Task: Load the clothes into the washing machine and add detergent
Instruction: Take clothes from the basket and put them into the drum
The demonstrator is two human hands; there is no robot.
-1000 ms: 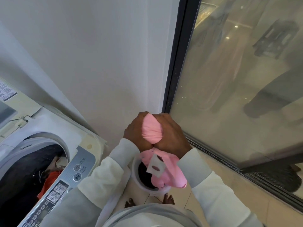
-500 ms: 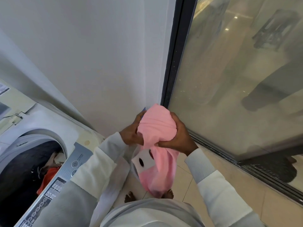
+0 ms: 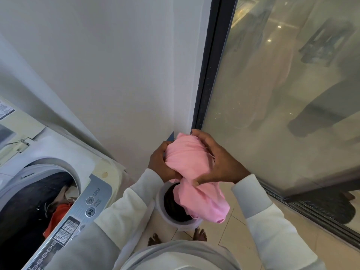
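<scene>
Washing machine [image 3: 58, 149] buttons [image 3: 89, 200]: "POWER", "START PAUSE"

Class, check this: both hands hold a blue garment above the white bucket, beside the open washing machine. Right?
No: the head view shows the garment is pink, not blue. Left hand and right hand do hold it above the white bucket, beside the open washing machine.

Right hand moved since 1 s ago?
Yes. The right hand has slid slightly right, away from the white bucket toward the glass door, still gripping the pink garment.
</scene>
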